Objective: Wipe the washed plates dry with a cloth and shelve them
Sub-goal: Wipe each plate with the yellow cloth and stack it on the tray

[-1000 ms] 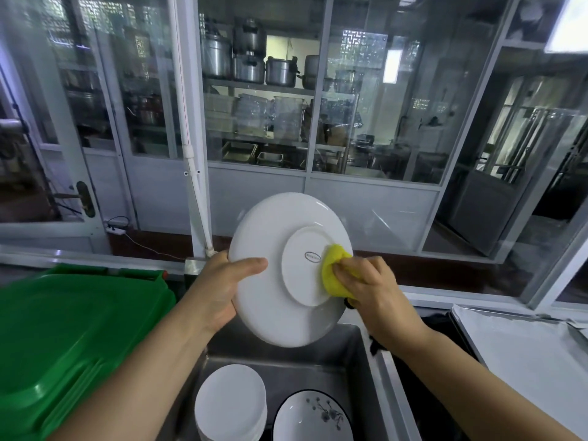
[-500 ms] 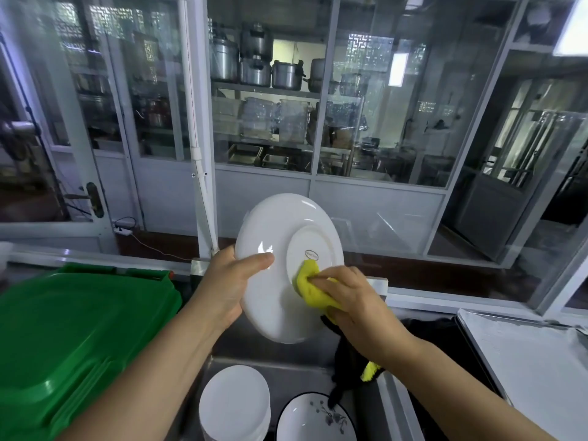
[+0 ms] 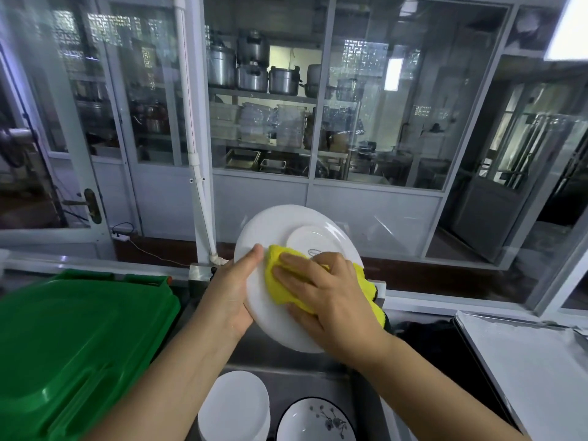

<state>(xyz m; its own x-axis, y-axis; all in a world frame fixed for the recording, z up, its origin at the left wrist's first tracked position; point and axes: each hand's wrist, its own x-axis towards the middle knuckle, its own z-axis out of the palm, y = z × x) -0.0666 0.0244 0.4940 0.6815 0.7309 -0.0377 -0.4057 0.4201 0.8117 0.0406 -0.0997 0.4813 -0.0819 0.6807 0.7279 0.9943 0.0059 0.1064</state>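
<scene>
Yellow cloth [image 3: 280, 275] covers plate [image 3: 270, 227] backstamp (illegible).

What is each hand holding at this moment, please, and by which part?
The left hand grips the round white ceramic plate by its left rim. The right hand presses the yellow cloth flat against the plate's underside.

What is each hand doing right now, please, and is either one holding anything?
Left hand: grips the white plate by its left rim.
Right hand: fingers flat, pressing the yellow cloth against the plate's underside.
</scene>
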